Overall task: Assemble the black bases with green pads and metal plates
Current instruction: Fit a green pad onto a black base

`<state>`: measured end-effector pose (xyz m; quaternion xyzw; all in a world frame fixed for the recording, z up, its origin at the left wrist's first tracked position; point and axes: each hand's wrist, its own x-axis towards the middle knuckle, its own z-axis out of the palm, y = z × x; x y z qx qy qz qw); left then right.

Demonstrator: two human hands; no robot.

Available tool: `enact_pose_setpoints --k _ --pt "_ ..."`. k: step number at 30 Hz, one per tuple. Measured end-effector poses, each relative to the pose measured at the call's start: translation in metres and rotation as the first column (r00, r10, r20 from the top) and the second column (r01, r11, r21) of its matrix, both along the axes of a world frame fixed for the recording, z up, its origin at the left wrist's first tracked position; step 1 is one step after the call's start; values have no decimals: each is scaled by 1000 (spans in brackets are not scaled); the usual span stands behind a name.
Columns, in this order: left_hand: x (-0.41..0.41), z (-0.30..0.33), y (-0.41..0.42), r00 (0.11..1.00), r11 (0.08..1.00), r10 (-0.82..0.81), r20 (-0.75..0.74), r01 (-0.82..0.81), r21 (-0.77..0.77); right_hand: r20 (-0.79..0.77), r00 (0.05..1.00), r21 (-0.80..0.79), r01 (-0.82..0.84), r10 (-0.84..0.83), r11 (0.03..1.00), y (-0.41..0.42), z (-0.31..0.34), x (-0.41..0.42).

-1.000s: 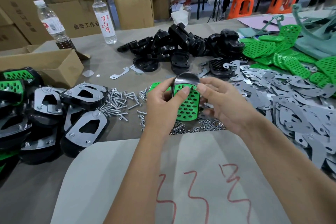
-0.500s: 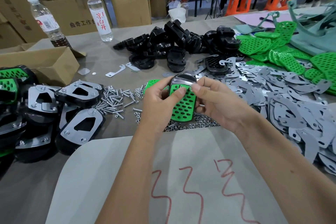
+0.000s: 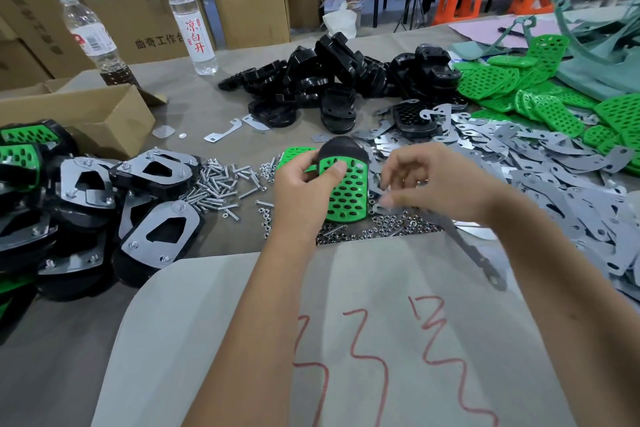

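**Green pad seated on a black base, held in the left hand**

We see the left hand [image 3: 304, 191] gripping a black base [image 3: 341, 146] with a perforated green pad [image 3: 346, 194] lying on its face, thumb pressed on the pad's upper edge, the piece held above the desk [image 3: 194, 111]. The right hand [image 3: 436, 184] hovers just beside it with fingers loosely curled; whether it pinches anything, we cannot tell. Screws [image 3: 221, 184] and nuts [image 3: 381, 227] lie scattered under the hands. Loose black bases [image 3: 332, 80] are heaped farther back, metal plates [image 3: 540, 163] spread to the right, spare green pads [image 3: 554, 107] beyond them. Finished assemblies [image 3: 83, 191] are piled at left beside a cardboard box [image 3: 86, 114].
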<state>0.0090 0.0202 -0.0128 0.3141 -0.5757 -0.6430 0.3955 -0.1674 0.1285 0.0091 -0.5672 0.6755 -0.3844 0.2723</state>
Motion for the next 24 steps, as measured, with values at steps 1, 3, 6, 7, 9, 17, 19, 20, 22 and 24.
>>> enact_pose_setpoints --k 1,3,6,7,9,17,19,20,22,24 --pt "0 0 -2 1000 999 26 -9 -26 42 -130 988 89 -68 80 994 2 5 -5" --pt "1 1 -5 997 992 65 -38 -61 106 -252 947 237 -140 200 961 3 10 -7" --pt "3 3 -5 995 985 77 -64 -66 158 -227 947 288 -157 227 945 3 14 -4" --pt "3 3 -5 995 984 74 -69 -62 169 -219 950 289 -156 223 945 3 13 -3" --pt "4 2 -6 995 984 75 -67 -62 170 -236 947 282 -148 218 948 3 12 1" --pt "3 3 -6 995 980 97 -27 -90 179 -338 919 245 -122 203 962 -5 8 20" --pt "4 4 -5 995 976 103 -16 -98 196 -336 914 259 -144 229 955 -9 7 25" --pt "5 5 -6 994 974 109 -8 -105 202 -336 910 261 -156 242 952 -12 7 29" --pt "6 5 -7 993 970 119 4 -117 211 -347 904 267 -160 249 950 -17 7 36" --pt "7 6 -8 991 967 136 9 -135 218 -364 893 287 -162 263 944 -21 8 40"
